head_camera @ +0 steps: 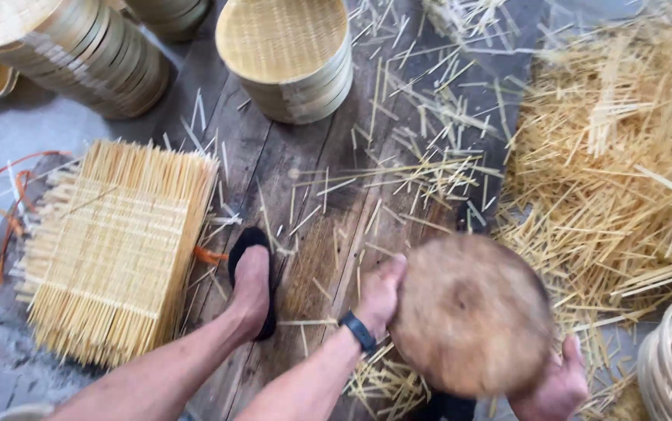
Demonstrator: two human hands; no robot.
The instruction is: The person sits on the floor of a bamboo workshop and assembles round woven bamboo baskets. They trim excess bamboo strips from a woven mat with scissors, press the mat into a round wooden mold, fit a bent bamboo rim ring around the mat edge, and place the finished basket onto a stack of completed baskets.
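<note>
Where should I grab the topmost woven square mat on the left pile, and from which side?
Take the mat pile by its right edge, nearest the foot: that side shows even, free strip ends. Pinch the top layer there; it lies flat, so slide fingers under.

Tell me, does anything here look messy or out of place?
Yes. Loose bamboo slivers lie scattered across the wooden floor, heaped thickly at right. The round disc between both hands is blurred.

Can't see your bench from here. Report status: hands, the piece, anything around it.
Left hand and right hand grip the round woven disc, blurred. Loose bamboo strips litter the plank floor. Foot beside stacked woven mats.
</note>
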